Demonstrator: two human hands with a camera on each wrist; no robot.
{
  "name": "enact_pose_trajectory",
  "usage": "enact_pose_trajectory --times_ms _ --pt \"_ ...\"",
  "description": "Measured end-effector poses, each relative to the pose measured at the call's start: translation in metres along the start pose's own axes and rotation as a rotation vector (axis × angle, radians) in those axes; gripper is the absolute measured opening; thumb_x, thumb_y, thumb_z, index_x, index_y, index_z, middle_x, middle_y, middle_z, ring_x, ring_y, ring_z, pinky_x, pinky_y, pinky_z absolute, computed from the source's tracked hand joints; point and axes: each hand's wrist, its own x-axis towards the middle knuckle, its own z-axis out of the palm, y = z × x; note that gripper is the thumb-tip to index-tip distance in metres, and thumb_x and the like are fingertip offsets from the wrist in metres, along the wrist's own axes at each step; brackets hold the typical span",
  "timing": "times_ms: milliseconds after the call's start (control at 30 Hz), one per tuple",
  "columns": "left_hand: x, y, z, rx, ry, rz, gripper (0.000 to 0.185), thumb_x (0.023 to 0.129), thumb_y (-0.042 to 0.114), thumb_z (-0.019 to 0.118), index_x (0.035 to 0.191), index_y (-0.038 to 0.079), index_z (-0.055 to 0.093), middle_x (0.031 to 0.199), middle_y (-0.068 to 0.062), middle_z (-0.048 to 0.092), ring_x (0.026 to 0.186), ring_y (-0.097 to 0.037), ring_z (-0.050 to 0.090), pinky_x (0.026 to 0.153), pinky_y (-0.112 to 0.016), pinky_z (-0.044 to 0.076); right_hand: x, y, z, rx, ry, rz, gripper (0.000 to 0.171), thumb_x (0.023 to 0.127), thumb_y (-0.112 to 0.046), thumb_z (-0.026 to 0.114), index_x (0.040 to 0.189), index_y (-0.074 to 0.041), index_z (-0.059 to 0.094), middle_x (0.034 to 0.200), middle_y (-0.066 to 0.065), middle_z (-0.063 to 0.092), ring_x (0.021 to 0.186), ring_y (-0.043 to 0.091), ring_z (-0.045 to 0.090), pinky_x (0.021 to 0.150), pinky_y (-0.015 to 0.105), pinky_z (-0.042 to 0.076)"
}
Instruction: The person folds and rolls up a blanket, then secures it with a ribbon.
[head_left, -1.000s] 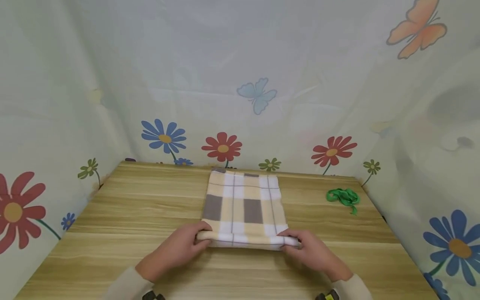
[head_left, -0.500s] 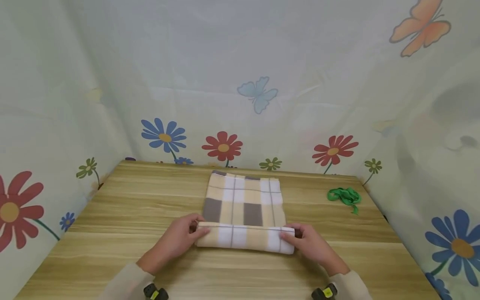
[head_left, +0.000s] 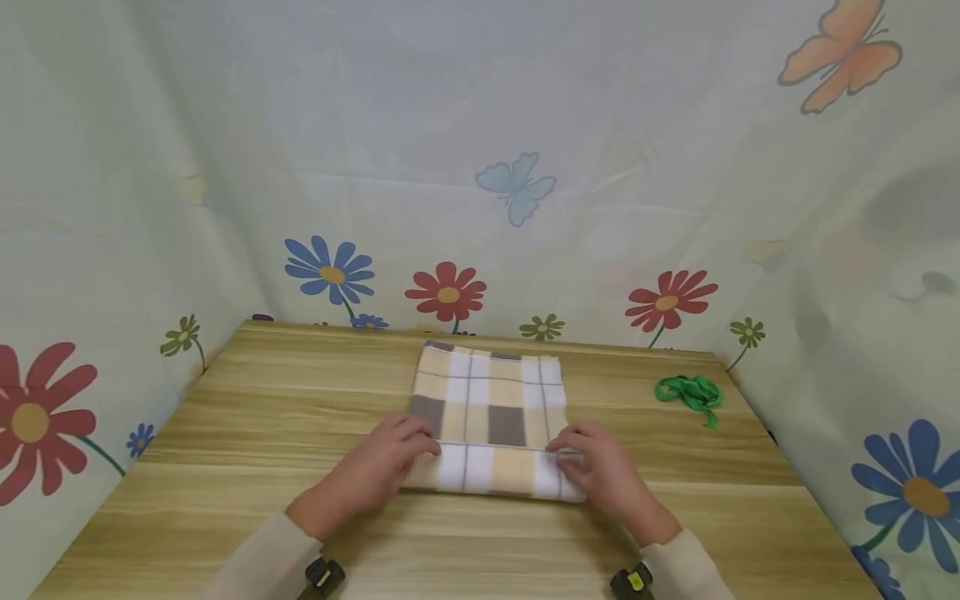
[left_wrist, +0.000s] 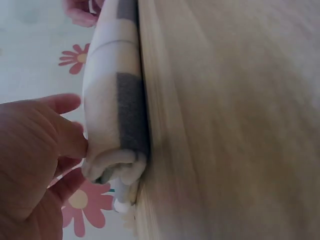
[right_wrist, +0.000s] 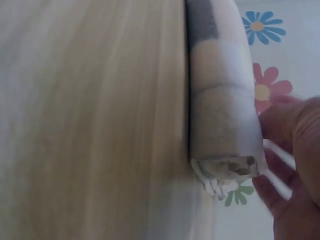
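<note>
A checked cloth (head_left: 487,408) lies in the middle of the wooden surface (head_left: 225,433), its near part wound into a roll (head_left: 491,469) that runs left to right just in front of the person. The far part of the cloth lies flat, reaching toward the flowered curtain (head_left: 480,167) behind.

The left hand (head_left: 382,467) rests on the left end of the roll, fingers curved over its top and the fingertips touching the line where roll meets flat cloth. In the left wrist view the thumb (left_wrist: 70,137) presses against the end of the roll (left_wrist: 117,120), where the coiled layers show; the fingers are bent around it rather than spread.

The right hand (head_left: 600,467) does the same at the right end, fingers curled over the top of the roll. From the right wrist view the roll (right_wrist: 222,110) sits flat against the surface (right_wrist: 90,120), its spiral end and a bit of white fringe showing, with the hand (right_wrist: 292,165) just beside that end; that view is blurred and I cannot tell how firmly the fingers bear on it.

A green ribbon (head_left: 688,392) lies in a loose heap near the far right corner, well apart from the cloth. Pale sleeves (head_left: 255,558) cover both forearms.
</note>
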Motion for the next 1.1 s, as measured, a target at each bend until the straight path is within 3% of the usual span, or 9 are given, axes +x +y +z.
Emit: enact_pose_trajectory --times_ms 100,200,400,533,633,867,1000,1100 --pt "0.002 0.001 0.001 0.045 -0.046 0.093 0.031 0.09 -0.005 0.069 0.11 0.017 0.074 0.116 0.001 0.068 0.108 -0.021 0.061 0.095 -0.041 0.054 0.002 0.001 0.001 -0.067 -0.011 -0.196 0.024 0.08 0.006 0.082 0.091 -0.015 0.08 0.1 -0.002 0.072 0.097 0.017 0.067 0.084 0.038 0.058" --pt "0.002 0.002 0.002 0.04 -0.098 0.075 0.026 0.092 0.001 0.069 0.114 0.015 0.074 0.115 -0.001 0.07 0.106 -0.021 0.064 0.094 -0.041 0.056 0.003 0.001 0.003 -0.111 -0.076 -0.242 0.02 0.085 0.005 0.077 0.094 -0.012 0.082 0.103 0.0 0.074 0.099 0.018 0.068 0.087 0.039 0.059" --pt "0.003 0.002 0.001 -0.01 -0.152 0.019 0.032 0.088 0.02 0.079 0.118 0.014 0.072 0.117 -0.002 0.07 0.107 -0.02 0.064 0.094 -0.04 0.056 0.005 0.001 -0.005 -0.079 -0.227 -0.202 0.014 0.093 -0.012 0.074 0.107 -0.011 0.078 0.112 0.001 0.073 0.107 0.019 0.067 0.094 0.041 0.056" --pt "0.005 0.004 0.0 0.024 -0.183 0.027 0.049 0.08 0.021 0.085 0.125 0.015 0.066 0.118 -0.003 0.066 0.106 -0.021 0.062 0.094 -0.041 0.054 0.005 -0.002 -0.009 -0.025 -0.286 -0.158 0.031 0.085 -0.027 0.085 0.112 -0.016 0.074 0.117 -0.002 0.069 0.11 0.016 0.064 0.095 0.041 0.054" --pt "0.009 0.007 0.002 0.067 -0.197 0.059 0.052 0.081 0.02 0.085 0.128 0.015 0.065 0.12 -0.004 0.064 0.107 -0.022 0.061 0.095 -0.043 0.053 0.006 -0.006 -0.005 -0.032 -0.305 -0.154 0.041 0.079 -0.024 0.09 0.116 -0.019 0.073 0.122 -0.002 0.066 0.113 0.016 0.061 0.096 0.041 0.054" --pt "0.019 0.016 0.009 0.129 -0.239 0.146 0.049 0.088 0.017 0.078 0.135 0.02 0.063 0.136 0.0 0.062 0.121 -0.023 0.058 0.101 -0.045 0.051 0.011 -0.018 0.007 -0.114 -0.362 -0.21 0.05 0.084 -0.016 0.084 0.131 -0.02 0.07 0.14 0.002 0.061 0.129 0.021 0.057 0.105 0.044 0.051" --pt "0.021 0.018 0.011 0.108 -0.283 0.078 0.053 0.087 0.013 0.079 0.136 0.02 0.062 0.132 0.0 0.063 0.118 -0.022 0.059 0.1 -0.044 0.051 0.013 -0.021 0.011 -0.134 -0.357 -0.238 0.052 0.081 -0.01 0.083 0.131 -0.016 0.069 0.138 0.002 0.064 0.128 0.023 0.058 0.106 0.044 0.05" --pt "0.021 0.017 0.007 0.077 -0.293 -0.002 0.055 0.082 0.01 0.082 0.133 0.019 0.064 0.123 -0.001 0.064 0.111 -0.021 0.06 0.099 -0.044 0.051 0.011 -0.02 0.009 -0.14 -0.368 -0.19 0.057 0.078 -0.005 0.082 0.131 -0.016 0.067 0.139 0.002 0.063 0.129 0.023 0.057 0.107 0.045 0.049"
